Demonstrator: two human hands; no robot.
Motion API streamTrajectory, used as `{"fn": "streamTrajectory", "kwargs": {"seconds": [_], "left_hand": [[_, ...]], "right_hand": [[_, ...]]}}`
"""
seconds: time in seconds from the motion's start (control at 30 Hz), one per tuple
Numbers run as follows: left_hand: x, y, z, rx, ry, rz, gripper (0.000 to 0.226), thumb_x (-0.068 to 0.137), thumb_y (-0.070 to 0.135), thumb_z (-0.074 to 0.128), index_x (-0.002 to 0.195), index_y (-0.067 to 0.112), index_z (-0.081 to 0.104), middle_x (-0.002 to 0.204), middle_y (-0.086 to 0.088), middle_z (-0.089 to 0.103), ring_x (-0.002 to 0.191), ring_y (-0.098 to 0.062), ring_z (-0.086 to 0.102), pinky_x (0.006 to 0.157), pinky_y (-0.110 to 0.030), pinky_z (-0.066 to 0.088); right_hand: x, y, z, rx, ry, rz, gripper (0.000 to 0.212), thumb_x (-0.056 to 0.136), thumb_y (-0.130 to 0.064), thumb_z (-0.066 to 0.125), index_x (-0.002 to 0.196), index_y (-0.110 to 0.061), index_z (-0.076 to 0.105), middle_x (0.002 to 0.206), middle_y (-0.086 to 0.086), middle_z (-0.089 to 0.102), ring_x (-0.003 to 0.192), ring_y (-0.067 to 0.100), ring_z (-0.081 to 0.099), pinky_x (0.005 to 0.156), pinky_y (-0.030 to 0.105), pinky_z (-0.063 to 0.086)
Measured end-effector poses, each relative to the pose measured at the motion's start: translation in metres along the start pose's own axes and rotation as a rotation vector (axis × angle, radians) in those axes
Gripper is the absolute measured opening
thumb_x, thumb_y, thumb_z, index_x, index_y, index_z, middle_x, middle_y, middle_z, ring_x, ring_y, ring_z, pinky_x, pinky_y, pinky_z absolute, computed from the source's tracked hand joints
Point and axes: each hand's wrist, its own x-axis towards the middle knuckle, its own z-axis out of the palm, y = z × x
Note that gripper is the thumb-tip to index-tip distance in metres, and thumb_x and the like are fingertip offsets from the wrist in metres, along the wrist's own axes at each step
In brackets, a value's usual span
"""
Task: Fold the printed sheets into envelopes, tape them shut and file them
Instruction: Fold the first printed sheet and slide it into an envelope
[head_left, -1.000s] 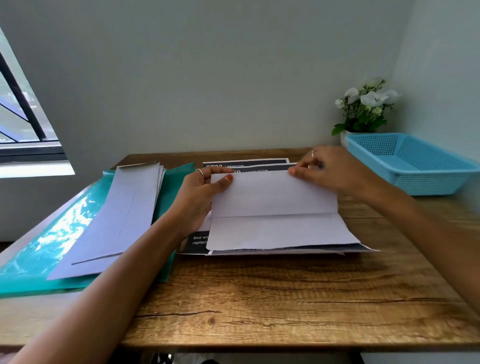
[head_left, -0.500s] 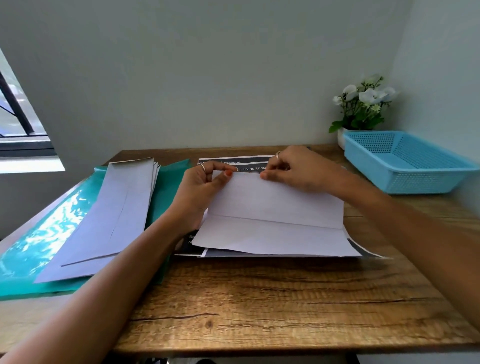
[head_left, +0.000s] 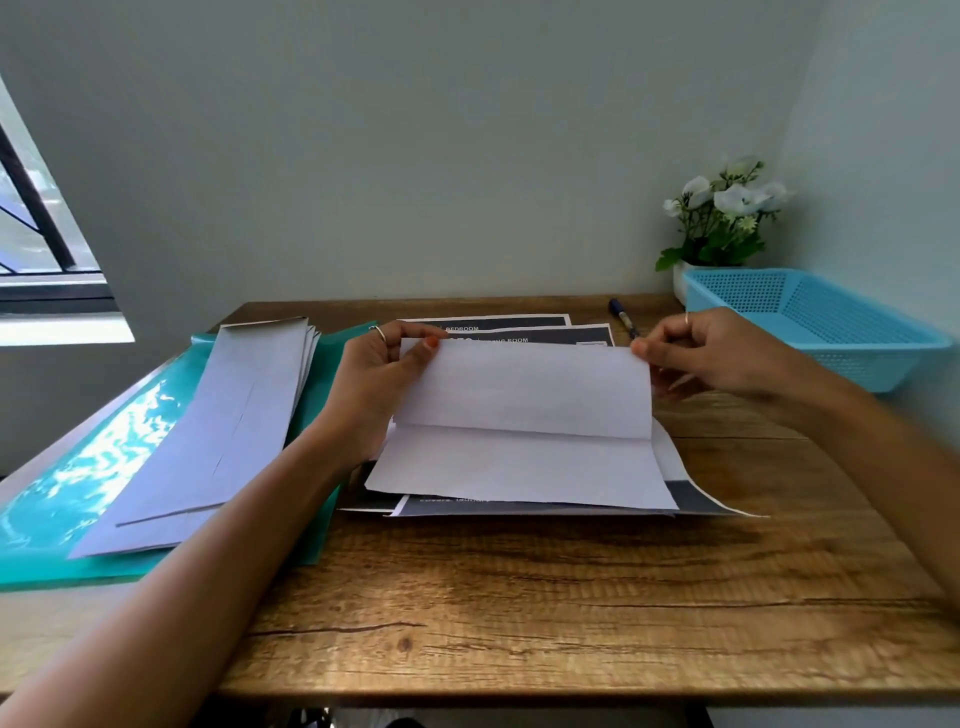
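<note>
Folding is under way on the white printed paper sheet (head_left: 524, 431), blank side up, lying at the centre of the wooden worktop (head_left: 519, 613) on top of a stack of dark-banded printed sheets (head_left: 519, 330). Far panel is lifted off the stack; one crease already runs across the middle.

To do this fold well, my judgement: bring both far corners toward six o'clock together, line the side edges up with the panel beneath, then flatten from the centre of the crease outward so the flap does not skew.

Grip, left hand (head_left: 374, 395): at nine o'clock of the sheet, thumb and forefinger pinching the far-left corner, other fingers curled behind.

Grip, right hand (head_left: 711, 353): at three o'clock, thumb and forefinger pinching the far-right corner, remaining fingers loosely curled behind the paper.

Pile of folded white envelopes (head_left: 218, 431) rests on a teal plastic folder (head_left: 67, 499) at nine o'clock. No tape visible.
</note>
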Motion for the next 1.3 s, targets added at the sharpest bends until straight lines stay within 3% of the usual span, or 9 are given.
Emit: {"fn": "streamTrajectory", "kwargs": {"seconds": [0.07,0.2,0.33,0.5,0.7,0.8,0.97,1.13,1.3], "left_hand": [[0.003,0.001,-0.005,-0.046,0.055,0.014,0.013,0.090,0.006,0.057,0.087,0.015,0.067,0.073,0.004,0.069,0.068,-0.008,0.061,0.062,-0.022,0.052],[0.006,0.005,-0.011,-0.213,0.108,-0.023,0.011,0.088,0.007,0.059,0.086,0.014,0.067,0.086,-0.006,0.067,0.083,-0.021,0.059,0.088,-0.046,0.048],[0.004,0.007,-0.011,-0.265,0.113,-0.036,0.010,0.088,0.007,0.059,0.085,0.014,0.067,0.088,-0.006,0.067,0.084,-0.019,0.059,0.095,-0.050,0.045],[0.004,0.008,-0.010,-0.279,0.099,-0.035,0.011,0.088,0.008,0.060,0.083,0.015,0.068,0.090,-0.006,0.068,0.084,-0.019,0.060,0.094,-0.046,0.046],[0.004,0.011,-0.008,-0.283,0.061,-0.019,0.013,0.087,0.007,0.059,0.082,0.015,0.068,0.083,0.000,0.071,0.078,-0.012,0.063,0.079,-0.030,0.054],[0.003,0.014,-0.004,-0.314,0.043,-0.034,0.009,0.087,0.008,0.059,0.089,0.013,0.067,0.086,0.000,0.071,0.081,-0.012,0.064,0.073,-0.024,0.055],[0.000,0.022,-0.004,-0.297,-0.038,-0.180,0.026,0.086,0.017,0.061,0.111,0.010,0.061,0.104,-0.006,0.068,0.090,-0.018,0.066,0.076,-0.034,0.058],[-0.008,0.030,-0.001,-0.247,-0.186,-0.394,0.053,0.087,0.057,0.040,0.117,0.017,0.058,0.109,-0.010,0.069,0.090,-0.024,0.068,0.065,-0.030,0.058],[-0.009,0.029,-0.002,-0.340,-0.201,-0.501,0.062,0.089,0.062,0.031,0.124,0.016,0.054,0.113,-0.017,0.067,0.099,-0.032,0.067,0.073,-0.036,0.059]], "right_hand": [[-0.003,0.002,-0.001,0.185,0.008,0.017,0.034,0.075,-0.035,0.063,0.087,-0.004,0.064,0.080,0.009,0.071,0.074,0.022,0.068,0.067,0.030,0.058],[-0.004,0.001,0.004,0.421,-0.058,0.058,0.042,0.077,-0.041,0.058,0.100,-0.007,0.060,0.098,0.015,0.068,0.088,0.030,0.069,0.075,0.037,0.058],[0.002,-0.001,0.018,0.262,0.069,0.040,0.042,0.074,-0.041,0.067,0.106,-0.016,0.057,0.101,0.007,0.065,0.085,0.019,0.066,0.071,0.030,0.056],[0.006,-0.002,0.022,0.003,0.172,-0.068,0.035,0.080,-0.034,0.070,0.110,-0.028,0.053,0.099,-0.009,0.058,0.087,0.003,0.055,0.070,0.018,0.046],[0.002,-0.002,0.023,0.434,0.040,-0.012,0.034,0.079,-0.010,0.068,0.111,-0.021,0.060,0.104,-0.002,0.071,0.091,0.011,0.069,0.075,0.024,0.057],[0.002,-0.003,0.025,0.544,0.057,0.028,0.026,0.079,-0.002,0.065,0.102,-0.015,0.064,0.097,0.004,0.072,0.080,0.012,0.071,0.065,0.022,0.058],[0.000,-0.004,0.023,0.620,0.141,0.043,0.024,0.082,0.002,0.061,0.104,-0.008,0.063,0.092,0.003,0.070,0.068,0.007,0.070,0.055,0.018,0.055],[-0.002,-0.001,0.017,0.755,0.182,0.090,0.028,0.083,0.002,0.059,0.109,-0.006,0.061,0.099,0.006,0.069,0.080,0.014,0.070,0.067,0.029,0.059],[-0.001,0.002,0.014,0.787,0.177,0.113,0.030,0.084,0.006,0.056,0.111,-0.006,0.061,0.101,0.008,0.069,0.089,0.019,0.067,0.072,0.032,0.059]]}}
